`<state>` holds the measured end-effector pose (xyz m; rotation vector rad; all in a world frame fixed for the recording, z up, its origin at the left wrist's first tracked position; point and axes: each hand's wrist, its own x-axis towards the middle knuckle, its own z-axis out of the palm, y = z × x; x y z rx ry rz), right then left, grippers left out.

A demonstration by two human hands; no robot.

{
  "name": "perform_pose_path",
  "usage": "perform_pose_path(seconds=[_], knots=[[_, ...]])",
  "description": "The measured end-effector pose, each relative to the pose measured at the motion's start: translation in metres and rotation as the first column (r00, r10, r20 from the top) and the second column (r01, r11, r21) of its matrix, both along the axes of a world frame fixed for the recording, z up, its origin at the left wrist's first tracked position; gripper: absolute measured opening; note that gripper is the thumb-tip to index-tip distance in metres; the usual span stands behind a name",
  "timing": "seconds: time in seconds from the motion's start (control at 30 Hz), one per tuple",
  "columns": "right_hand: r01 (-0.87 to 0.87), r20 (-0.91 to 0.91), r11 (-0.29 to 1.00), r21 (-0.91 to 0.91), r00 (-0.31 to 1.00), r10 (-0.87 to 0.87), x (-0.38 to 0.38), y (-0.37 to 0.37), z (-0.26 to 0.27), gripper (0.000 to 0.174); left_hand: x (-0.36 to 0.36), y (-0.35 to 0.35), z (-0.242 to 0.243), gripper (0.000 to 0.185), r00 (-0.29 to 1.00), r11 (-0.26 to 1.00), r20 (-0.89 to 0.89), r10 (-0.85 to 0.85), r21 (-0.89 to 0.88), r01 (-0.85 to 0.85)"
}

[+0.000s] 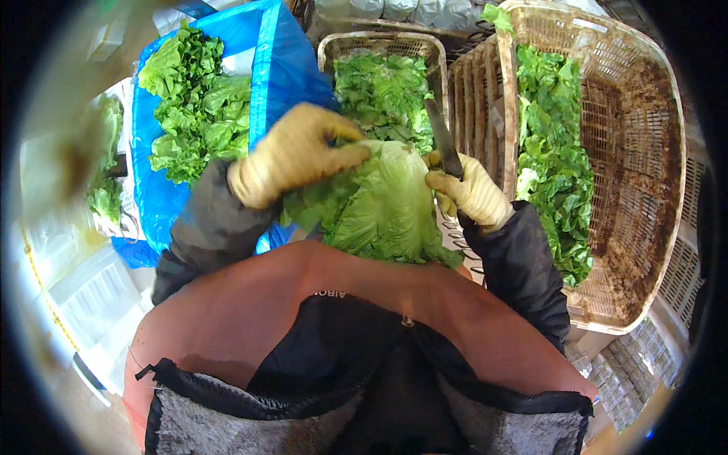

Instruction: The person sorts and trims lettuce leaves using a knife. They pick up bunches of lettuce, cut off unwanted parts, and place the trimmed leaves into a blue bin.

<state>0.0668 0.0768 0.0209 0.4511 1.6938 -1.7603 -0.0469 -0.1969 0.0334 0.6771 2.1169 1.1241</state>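
Note:
A head of green lettuce point(392, 205) lies against my apron, stem end away from me. My left hand point(301, 153), in a yellowish glove, is bent over its upper left side, thumb and fingers at a leaf near the stem end; it is blurred, and its grip on the leaf is not clear. Gloved too, my right hand point(469, 190) is closed around a knife, at the right of the lettuce. The dark knife blade point(442, 133) points up and away from me. The knife's handle is mostly hidden in the glove.
A blue plastic-lined crate point(259, 74) with leafy lettuce stands at the left. Ahead is a smaller crate point(382, 35) of leaves. At the right stands a large, dirt-stained plastic basket point(631, 170) with leaves along its left side. White foam boxes point(94, 290) are at the far left.

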Motion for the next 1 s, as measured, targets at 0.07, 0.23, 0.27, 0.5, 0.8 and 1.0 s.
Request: perform_pose_path(seconds=[0.07,0.23,0.27,0.5,0.8,1.0], knots=[[-0.017,-0.06,0.999,-0.05,0.998,0.014,0.002,-0.005,0.003,0.033,-0.04,0.015,0.007,0.026,0.979,0.979,-0.181,-0.093,-0.193,0.058],[0.057,-0.055,0.995,0.076,0.997,-0.053,0.002,-0.009,0.01,0.032,-0.04,0.021,-0.009,0.083,0.966,0.994,-0.235,0.108,0.033,-0.103],[0.075,-0.07,0.992,0.1,0.995,-0.068,0.001,-0.011,0.011,0.032,-0.014,0.017,-0.014,0.088,0.999,0.988,-0.049,-0.021,0.152,0.028],[-0.134,-0.37,0.571,0.81,0.639,0.674,-0.042,-0.047,0.033,0.078,0.101,0.017,-0.036,0.107,0.936,0.955,0.23,0.265,0.071,-0.288],[-0.06,-0.412,0.949,0.309,0.891,0.19,-0.081,-0.028,0.006,0.036,0.079,-0.023,-0.039,0.118,0.905,0.91,0.262,0.335,0.157,-0.383],[-0.18,-0.135,0.976,0.121,0.971,0.196,-0.091,-0.146,-0.012,0.039,0.062,-0.096,-0.078,0.094,0.584,0.408,0.768,0.264,0.46,-0.789]])
